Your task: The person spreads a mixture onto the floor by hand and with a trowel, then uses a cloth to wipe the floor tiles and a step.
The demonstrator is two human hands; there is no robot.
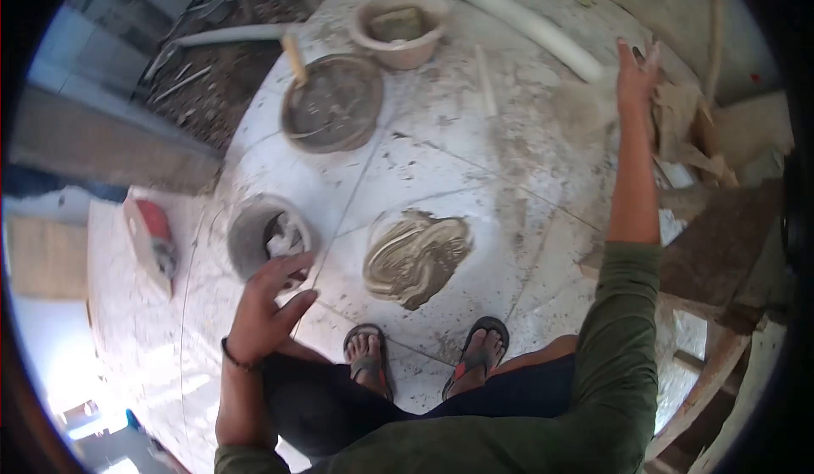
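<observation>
I'm hovering the left hand near the bucket, fingers apart, and stretching the right hand out near the cardboard, fingers spread; mortar is lying on the floor before the feet.

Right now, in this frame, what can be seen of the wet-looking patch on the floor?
The patch is a greyish-tan, mortar-like paste with an irregular outline, spread on the pale floor. Its surface looks wet, with curved ridges and swirl marks; the edge is ragged. It lies just ahead of the sandaled feet, apart from them. Neither the left hand nor the right hand touches it.
</observation>
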